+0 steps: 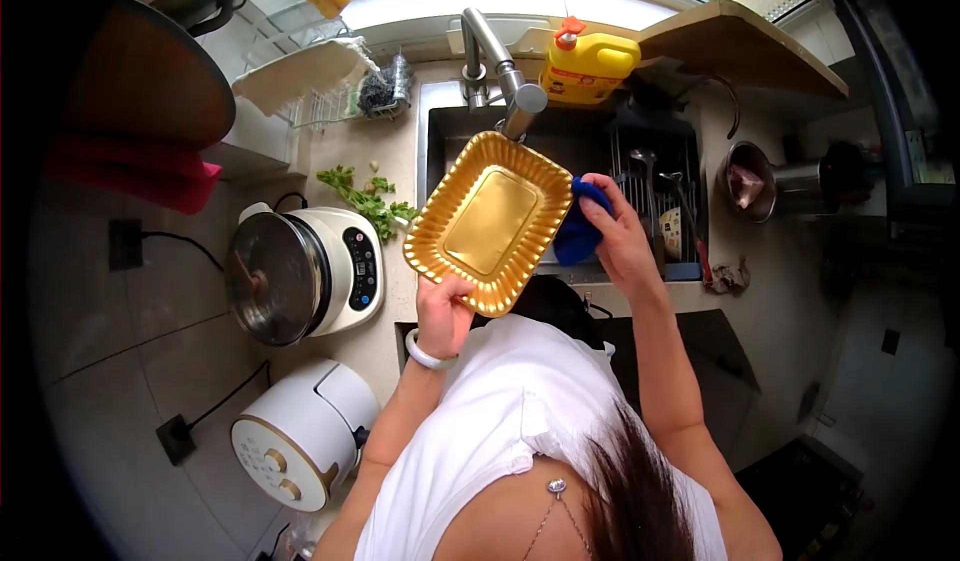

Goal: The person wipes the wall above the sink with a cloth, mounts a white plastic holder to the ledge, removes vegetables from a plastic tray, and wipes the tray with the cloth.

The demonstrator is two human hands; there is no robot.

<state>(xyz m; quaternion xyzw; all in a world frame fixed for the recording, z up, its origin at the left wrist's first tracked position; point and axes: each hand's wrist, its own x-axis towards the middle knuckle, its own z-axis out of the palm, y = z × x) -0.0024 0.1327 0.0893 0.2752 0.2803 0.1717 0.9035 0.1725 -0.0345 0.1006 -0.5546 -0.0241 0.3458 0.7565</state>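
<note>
A gold rectangular tray (492,219) with fluted sides is held tilted in front of the sink (432,141). My left hand (444,313) grips its near left corner, thumb over the rim. On the right, my right hand (622,233) is closed around a bunched blue cloth (577,233), which is against or just beside the tray's right edge; the exact contact is hard to make out. The faucet (505,81) stands just beyond the tray's far edge.
Leafy greens (372,201) lie left of the sink, near a white electric pot (345,271) and a white rice cooker (300,431). A yellow jug (590,66) stands behind the sink. Utensils (648,166) rest in a rack at right, near a metal bowl (748,186).
</note>
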